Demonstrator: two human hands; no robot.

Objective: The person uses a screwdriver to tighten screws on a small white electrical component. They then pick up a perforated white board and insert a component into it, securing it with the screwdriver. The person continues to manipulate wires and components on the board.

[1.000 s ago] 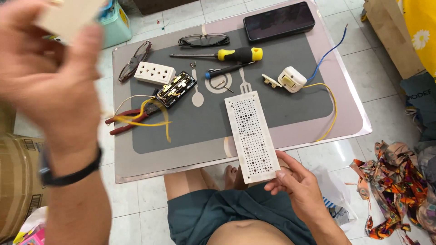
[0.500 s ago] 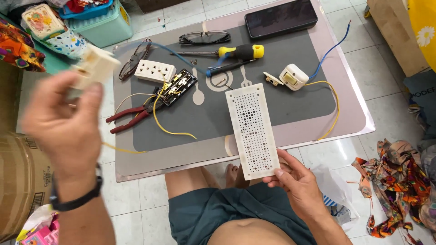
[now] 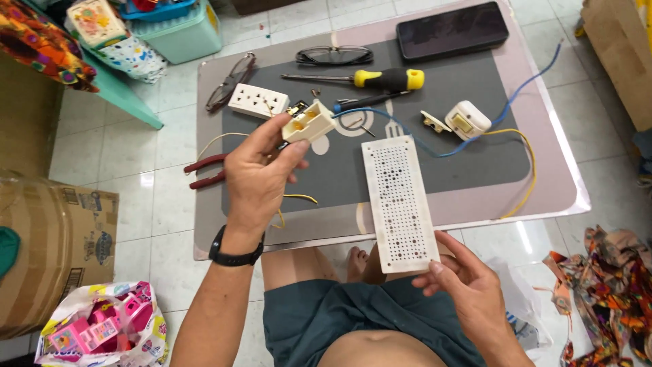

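The left hand (image 3: pixel 255 173) is raised over the low table (image 3: pixel 543 163), fingers closed on a small cream plastic socket block (image 3: pixel 308 123) held at its lower end, with its open face and brass contacts turned upward. The right hand (image 3: pixel 468 289) grasps the near end of a long white perforated board (image 3: pixel 399 194); most of it lies flat on the grey mat (image 3: pixel 462 102) and the held end hangs past the table edge above the lap. From where I stand the likeliest slip is the block: it is pinched only at one end, so a twist of the wrist could drop it among the wires. The board looks light and stiff, and because its near end hangs off the table, a loosened grip might let it tip toward the floor. A blue wire (image 3: pixel 407 132) runs from beside the block past the board's far end, so sliding the board could drag it and the white plug (image 3: pixel 465 120) nearby. Red-handled pliers (image 3: pixel 207 170) lie just left of the raised hand, and a yellow-handled screwdriver (image 3: pixel 370 79) rests farther back, clear of both hands
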